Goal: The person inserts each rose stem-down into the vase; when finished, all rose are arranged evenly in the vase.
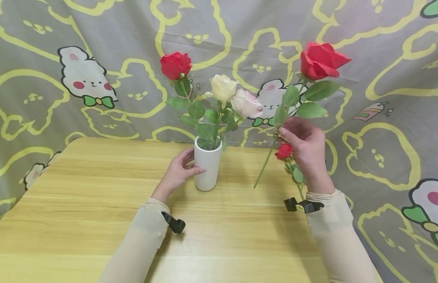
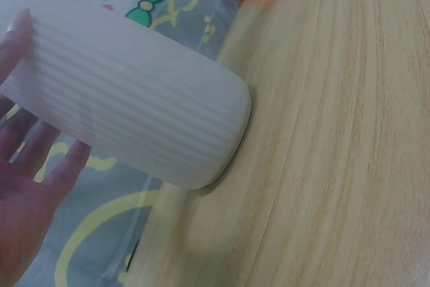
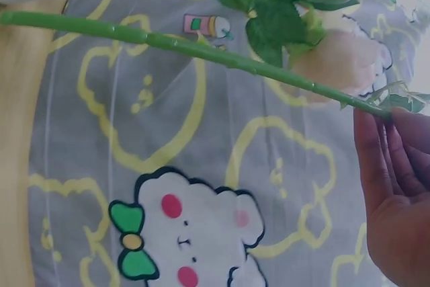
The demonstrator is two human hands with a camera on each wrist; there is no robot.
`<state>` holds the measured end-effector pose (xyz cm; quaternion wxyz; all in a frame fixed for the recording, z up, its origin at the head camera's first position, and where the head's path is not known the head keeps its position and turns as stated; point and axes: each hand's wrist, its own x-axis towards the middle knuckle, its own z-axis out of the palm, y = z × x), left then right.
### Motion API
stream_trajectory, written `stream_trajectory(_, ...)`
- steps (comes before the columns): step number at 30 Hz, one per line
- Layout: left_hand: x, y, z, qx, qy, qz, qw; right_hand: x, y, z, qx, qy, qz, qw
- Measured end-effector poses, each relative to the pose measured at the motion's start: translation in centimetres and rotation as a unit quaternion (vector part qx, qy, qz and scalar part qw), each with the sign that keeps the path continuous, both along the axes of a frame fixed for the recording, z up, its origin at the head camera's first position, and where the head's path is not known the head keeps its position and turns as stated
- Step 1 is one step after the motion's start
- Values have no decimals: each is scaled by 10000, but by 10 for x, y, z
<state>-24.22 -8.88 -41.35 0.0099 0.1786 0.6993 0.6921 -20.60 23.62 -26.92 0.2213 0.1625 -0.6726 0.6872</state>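
Where the head view comes closest to me, cream sleeves reach over the wood-grain desk, a black camera strapped at each wrist. Beyond them, the left hand has its fingers round the white ribbed vase, thumb across the front; the vase stands upright on the desk. I would guess ceramic: some weight, hard, breakable if tipped, with ribs that should help against slipping. Its mid-body, where that hand sits, looks the best hold for steadying it.

The right hand is raised to the right of the vase, fingers pinching the stem of a large red rose. That rose is in the air, bloom up, its stem slanting down leftward, the bare end apart from the vase. I judge it light but top-heavy, the stem stiff with some spring, the petals easily creased, so I favour the stem over the bloom.

Past that wrist, a smaller red rose lies toward the desk's far edge. Above the vase's rim rise a red bloom, a cream rose and a pale pink rose. Farthest off hangs a grey curtain printed with yellow-outlined cartoon animals.
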Motion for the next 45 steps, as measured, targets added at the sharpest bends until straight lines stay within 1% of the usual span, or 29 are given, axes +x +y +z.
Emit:
stream_trajectory(3,0,0,-1,-14,24,0,10000,3,-4,5,11,74,-32,10000)
stream_trajectory(5,0,0,-1,-28,28,27,10000,5,-7,9,135,85,-74,9998)
stream_trajectory(9,-2,0,1,-48,45,66,10000,6,-11,17,212,93,-46,9997)
stream_trajectory(15,-4,-1,4,-40,99,42,9999,6,-18,28,-26,373,116,9992)
stream_trajectory(19,-4,-2,5,-46,63,69,9999,7,-24,35,-211,713,252,9969)
stream_trajectory(23,-5,-3,5,-47,55,65,10000,8,-31,40,-597,1199,361,9903)
stream_trajectory(27,-7,-3,4,1,39,13,10000,10,-39,45,-1059,1761,422,9778)
stream_trajectory(30,-6,-3,3,-9,1,19,10000,12,-45,50,-1260,1998,464,9706)
stream_trajectory(34,-4,-4,2,-65,-33,47,10000,16,-49,52,-1297,2078,517,9682)
stream_trajectory(38,-1,-3,1,-50,16,27,10000,18,-52,58,-1291,2181,499,9661)
stream_trajectory(42,-1,-2,0,4,116,45,9999,19,-56,67,-1491,2240,513,9617)
stream_trajectory(45,-1,0,-2,33,126,4,9999,21,-59,74,-1650,2213,596,9593)
